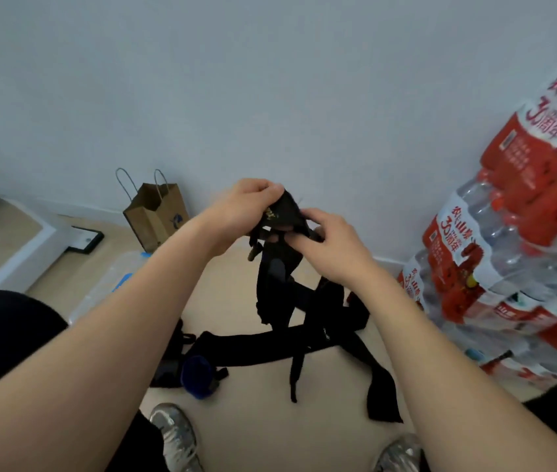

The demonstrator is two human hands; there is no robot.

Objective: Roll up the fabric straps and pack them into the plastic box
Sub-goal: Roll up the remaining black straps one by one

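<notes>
I hold a black fabric strap [275, 267] up in front of me, its upper end gathered between both hands and its tail hanging toward the floor. My left hand [243, 209] grips the folded top of it. My right hand [331, 243] pinches the same end from the right. More black straps [321, 338] lie spread on the beige floor below. A dark blue rolled strap [197, 371] sits on the floor near my left knee. The clear plastic box [106, 284] with blue clips stands at the left, partly hidden behind my left forearm.
A brown paper bag [156, 212] stands against the wall. Stacked packs of bottled water [515, 240] fill the right side. A white low platform [14, 240] and a black frame [86, 240] lie at the left. My shoes [175, 434] are at the bottom.
</notes>
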